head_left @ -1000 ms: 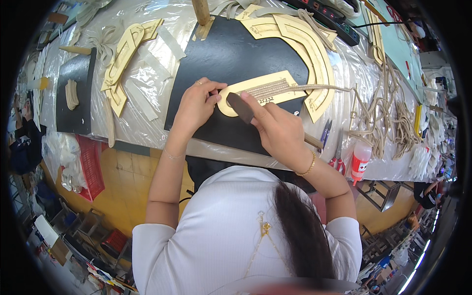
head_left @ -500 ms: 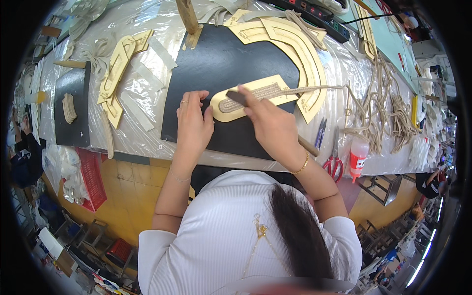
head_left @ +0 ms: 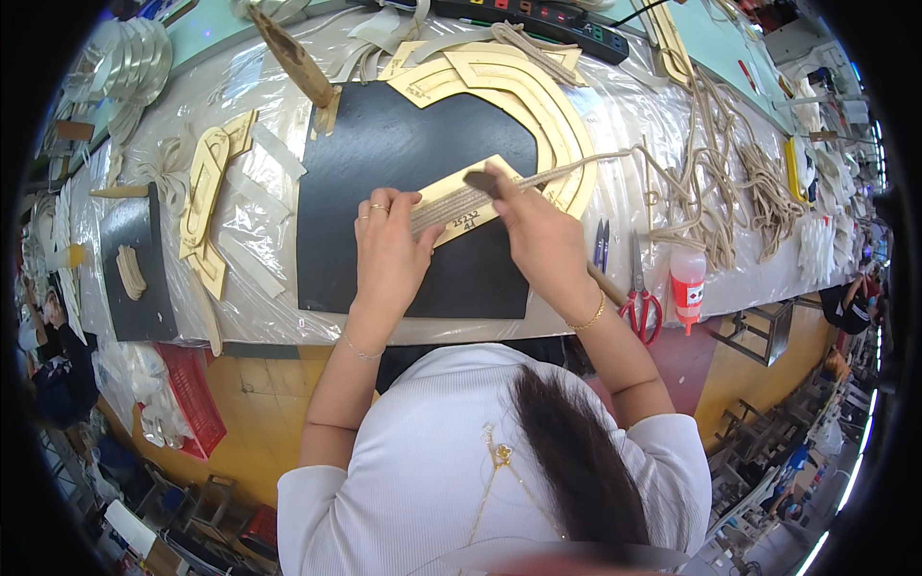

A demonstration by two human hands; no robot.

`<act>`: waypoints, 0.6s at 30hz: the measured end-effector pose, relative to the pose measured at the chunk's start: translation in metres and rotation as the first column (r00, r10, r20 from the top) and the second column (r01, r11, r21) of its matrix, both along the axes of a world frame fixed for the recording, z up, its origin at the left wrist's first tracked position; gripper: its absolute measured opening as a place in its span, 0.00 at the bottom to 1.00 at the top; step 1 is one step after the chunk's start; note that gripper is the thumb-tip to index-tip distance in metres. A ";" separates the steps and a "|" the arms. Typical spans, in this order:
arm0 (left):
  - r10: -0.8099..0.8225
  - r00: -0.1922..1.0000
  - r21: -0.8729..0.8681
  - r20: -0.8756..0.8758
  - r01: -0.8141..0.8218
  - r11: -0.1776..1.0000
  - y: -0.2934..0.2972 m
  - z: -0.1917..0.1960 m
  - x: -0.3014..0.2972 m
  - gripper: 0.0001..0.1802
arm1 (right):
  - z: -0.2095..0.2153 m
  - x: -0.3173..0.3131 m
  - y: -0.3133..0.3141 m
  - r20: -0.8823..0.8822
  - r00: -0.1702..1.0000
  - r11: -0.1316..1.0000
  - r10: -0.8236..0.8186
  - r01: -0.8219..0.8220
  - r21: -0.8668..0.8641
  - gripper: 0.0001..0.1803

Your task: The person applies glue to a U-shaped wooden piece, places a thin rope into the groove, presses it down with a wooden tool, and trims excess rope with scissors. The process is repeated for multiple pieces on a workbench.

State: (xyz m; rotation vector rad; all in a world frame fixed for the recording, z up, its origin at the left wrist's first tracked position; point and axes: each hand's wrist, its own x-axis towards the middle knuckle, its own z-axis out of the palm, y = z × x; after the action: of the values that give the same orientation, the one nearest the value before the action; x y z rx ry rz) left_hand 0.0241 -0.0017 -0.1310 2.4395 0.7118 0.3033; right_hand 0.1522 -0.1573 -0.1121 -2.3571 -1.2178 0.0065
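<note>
The left hand (head_left: 389, 248) straddles a cord-lined board (head_left: 465, 228) on a black mat (head_left: 423, 139), probably steadying it, grip unclear; the right hand's (head_left: 540, 238) fingers clasp a hammer (head_left: 478, 182) near its head, likely for control.

Plastic-covered table (head_left: 264, 309): black mat (head_left: 394, 144), tan cords (head_left: 771, 206), red-handled scissors (head_left: 638, 285), red-and-clear bottle (head_left: 688, 288), black power strip (head_left: 538, 21)

Wide head-worn fisheye view, looking steeply down.
From close above, it spans the white shirt (head_left: 423, 461) near and the worktable (head_left: 264, 315) far, floor (head_left: 259, 403) at left and right.
</note>
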 end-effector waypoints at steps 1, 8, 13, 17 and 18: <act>-0.011 1.000 0.013 -0.006 0.011 1.000 -0.001 0.000 0.003 0.23 | -0.002 0.002 -0.001 0.010 1.000 0.991 -0.026 0.024 0.129 0.27; -0.059 0.997 0.020 -0.043 0.060 0.998 -0.005 0.002 0.022 0.23 | -0.007 0.014 -0.006 0.004 0.996 0.993 -0.088 0.087 0.084 0.23; -0.102 0.989 0.019 -0.105 0.104 0.994 -0.006 -0.001 0.025 0.21 | -0.001 0.014 -0.008 -0.041 0.998 0.994 -0.057 0.053 -0.095 0.22; -0.129 0.985 0.016 -0.116 0.131 0.991 -0.002 0.002 0.026 0.19 | 0.004 0.007 -0.025 -0.142 0.984 0.991 0.107 -0.094 0.095 0.21; -0.124 0.986 0.007 -0.109 0.126 0.992 0.002 0.005 0.024 0.19 | 0.004 0.003 -0.031 -0.158 0.971 0.969 0.178 -0.145 0.200 0.21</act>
State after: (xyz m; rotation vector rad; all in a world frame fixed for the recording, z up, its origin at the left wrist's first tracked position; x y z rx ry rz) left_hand 0.0478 0.0005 -0.1259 2.5165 0.6002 0.1278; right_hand 0.1550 -0.1882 -0.1082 -2.0447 -1.2632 0.1440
